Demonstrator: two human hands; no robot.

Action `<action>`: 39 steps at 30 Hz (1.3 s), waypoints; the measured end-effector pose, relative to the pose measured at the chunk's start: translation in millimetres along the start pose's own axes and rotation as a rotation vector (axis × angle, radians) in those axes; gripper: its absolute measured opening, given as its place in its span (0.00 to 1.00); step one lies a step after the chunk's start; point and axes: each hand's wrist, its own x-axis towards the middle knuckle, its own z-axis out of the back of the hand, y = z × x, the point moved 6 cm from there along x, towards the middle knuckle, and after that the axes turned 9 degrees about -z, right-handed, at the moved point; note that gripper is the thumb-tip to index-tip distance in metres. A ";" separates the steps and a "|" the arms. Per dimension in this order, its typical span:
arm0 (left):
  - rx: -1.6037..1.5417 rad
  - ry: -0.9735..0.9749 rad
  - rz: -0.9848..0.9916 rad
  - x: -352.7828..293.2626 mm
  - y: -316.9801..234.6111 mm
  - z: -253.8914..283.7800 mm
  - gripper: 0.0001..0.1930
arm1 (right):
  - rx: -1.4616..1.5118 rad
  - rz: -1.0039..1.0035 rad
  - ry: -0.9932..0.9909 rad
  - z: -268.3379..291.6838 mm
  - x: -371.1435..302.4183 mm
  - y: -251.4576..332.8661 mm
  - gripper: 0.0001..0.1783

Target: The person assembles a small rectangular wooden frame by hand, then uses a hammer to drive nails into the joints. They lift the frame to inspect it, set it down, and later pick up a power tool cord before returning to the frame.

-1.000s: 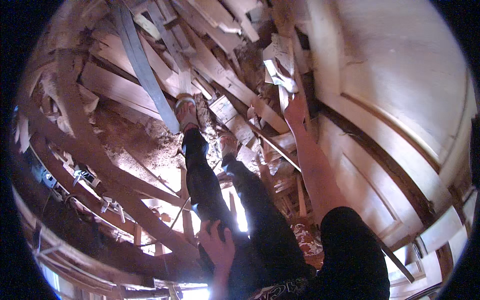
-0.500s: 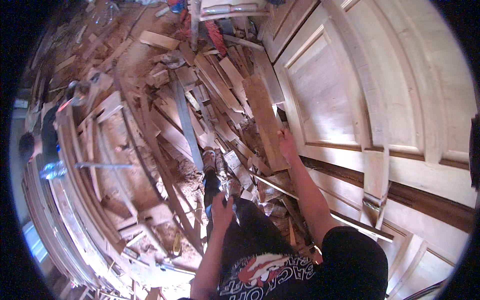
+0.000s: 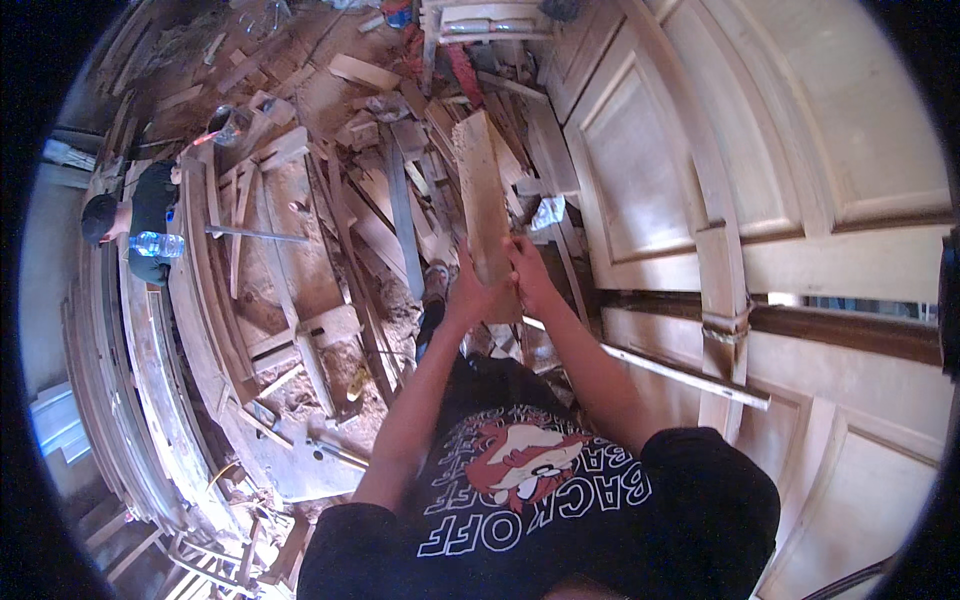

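A brown wooden board [image 3: 482, 185] with a rough far end stands out ahead of me, held in both hands. My left hand [image 3: 474, 297] grips its left edge near the close end. On the opposite edge my right hand [image 3: 530, 273] is closed around the wood, slightly farther up. Below and beyond the board lies a heap of loose wooden offcuts [image 3: 380, 190], with a grey strip [image 3: 400, 215] among them. One of my feet [image 3: 437, 280] shows at the edge of this heap.
Panelled wooden doors [image 3: 640, 165] lean along the right. A frame of timber [image 3: 340, 325] and long stacked planks [image 3: 165, 400] fill the left side. A person [image 3: 150, 215] is at the far left, near a plastic bottle [image 3: 157, 245]. A small wooden stand [image 3: 480, 35] is at the back.
The board, earlier in my right hand alone, has come up and closer to my body. My left hand has moved from near my leg onto its left edge.
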 end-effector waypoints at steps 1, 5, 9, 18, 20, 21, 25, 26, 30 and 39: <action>0.047 0.044 0.041 -0.6 6.3 -1.5 0.69 | 0.086 -0.080 0.020 1.4 1.0 -7.5 0.30; 0.015 0.060 0.055 -15.0 16.8 -4.9 0.69 | 0.203 -0.256 0.283 -7.1 -0.7 -31.4 0.37; -0.620 0.128 0.335 -58.3 30.9 -8.1 0.64 | 0.066 -0.338 0.203 -23.6 -9.9 -58.9 0.51; -0.428 -0.146 0.259 -174.1 66.5 54.0 0.46 | -0.064 -0.368 0.206 -62.2 -25.3 -78.9 0.61; -0.530 -0.268 0.208 -216.7 70.9 72.2 0.37 | 0.156 -0.619 0.232 -82.7 -26.8 -96.8 0.52; -0.568 -0.395 0.145 -240.4 69.7 81.9 0.24 | 0.253 -0.710 0.163 -94.4 -28.5 -106.9 0.51; -0.208 -0.779 0.252 -332.5 80.9 119.0 0.20 | 0.190 -0.746 0.391 -189.7 -57.3 -149.1 0.51; -0.090 -0.884 0.230 -358.6 83.1 127.8 0.19 | 0.121 -0.782 0.461 -208.0 -68.1 -159.6 0.51; 0.260 -1.343 0.328 -473.7 138.6 138.2 0.17 | 0.335 -0.764 0.977 -239.3 -98.8 -152.1 0.51; -0.645 -1.542 0.957 -603.0 357.5 -9.2 0.39 | 0.351 -0.892 1.043 -188.5 -111.4 -115.9 0.40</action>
